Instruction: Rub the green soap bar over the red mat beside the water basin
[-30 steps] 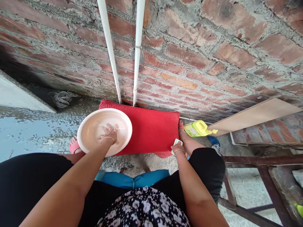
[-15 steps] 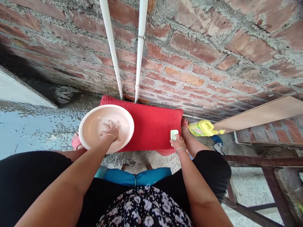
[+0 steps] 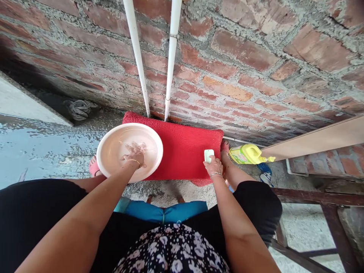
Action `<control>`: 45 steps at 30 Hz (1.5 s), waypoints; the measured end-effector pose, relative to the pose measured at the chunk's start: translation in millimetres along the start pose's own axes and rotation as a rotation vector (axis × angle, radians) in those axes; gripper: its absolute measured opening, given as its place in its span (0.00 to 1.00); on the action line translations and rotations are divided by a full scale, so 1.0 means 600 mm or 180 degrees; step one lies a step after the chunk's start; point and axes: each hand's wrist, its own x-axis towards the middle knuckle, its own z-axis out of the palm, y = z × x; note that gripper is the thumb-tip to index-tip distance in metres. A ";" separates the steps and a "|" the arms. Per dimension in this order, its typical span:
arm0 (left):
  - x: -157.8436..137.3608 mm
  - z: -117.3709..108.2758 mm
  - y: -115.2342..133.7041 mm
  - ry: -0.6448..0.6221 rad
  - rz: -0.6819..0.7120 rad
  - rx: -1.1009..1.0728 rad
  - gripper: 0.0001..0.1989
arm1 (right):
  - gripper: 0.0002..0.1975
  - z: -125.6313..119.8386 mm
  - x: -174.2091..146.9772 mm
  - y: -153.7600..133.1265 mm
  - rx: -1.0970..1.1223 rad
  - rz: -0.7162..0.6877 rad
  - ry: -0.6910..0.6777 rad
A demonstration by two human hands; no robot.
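Note:
In the head view, my left hand (image 3: 133, 153) is dipped in the clear water of a wide, pale round basin (image 3: 106, 165), its fingers spread and holding nothing. The basin rests over the left part of a red textured mat (image 3: 184, 151). At the mat's right end, my right hand (image 3: 214, 165) is closed on a pale green rectangular block (image 3: 209, 153) with a whitish edge. The block lies against the mat; its underside is hidden, so whether it is a brush or soap I cannot tell.
A yellow detergent jug (image 3: 246, 153) lies on its side beyond my right foot. Two white pipes (image 3: 170, 68) run down the brick wall (image 3: 233, 72) behind the mat. A bundled grey cloth (image 3: 79, 109) sits at the left, and a dark brown frame (image 3: 309, 197) stands at the right.
My right hand and the pale green block have slid a little toward the wall and left along the mat. My left hand stays in the basin water, its fingers slightly shifted.

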 end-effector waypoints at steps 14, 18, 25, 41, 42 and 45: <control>0.003 0.000 0.005 -0.0058 -0.0027 0.0013 0.62 | 0.28 -0.013 0.043 -0.027 0.0053 0.0158 0.0195; 0.003 -0.002 0.006 -0.0172 -0.0086 0.0030 0.65 | 0.30 -0.016 0.057 -0.006 -0.0020 0.0364 -0.0097; 0.002 0.000 0.003 -0.0101 0.0021 -0.0093 0.61 | 0.30 -0.018 0.000 0.020 0.0506 0.0837 -0.0234; 0.005 0.005 -0.004 -0.0012 0.0099 -0.0354 0.64 | 0.27 0.046 -0.134 -0.105 -0.0259 -0.0629 -0.0896; 0.005 0.005 -0.003 -0.0002 0.0105 -0.0365 0.63 | 0.28 0.038 -0.119 -0.070 -0.0322 -0.0318 -0.0962; 0.007 0.007 -0.003 -0.0023 0.0071 -0.0334 0.63 | 0.29 0.012 -0.086 0.002 -0.0525 0.0403 -0.1109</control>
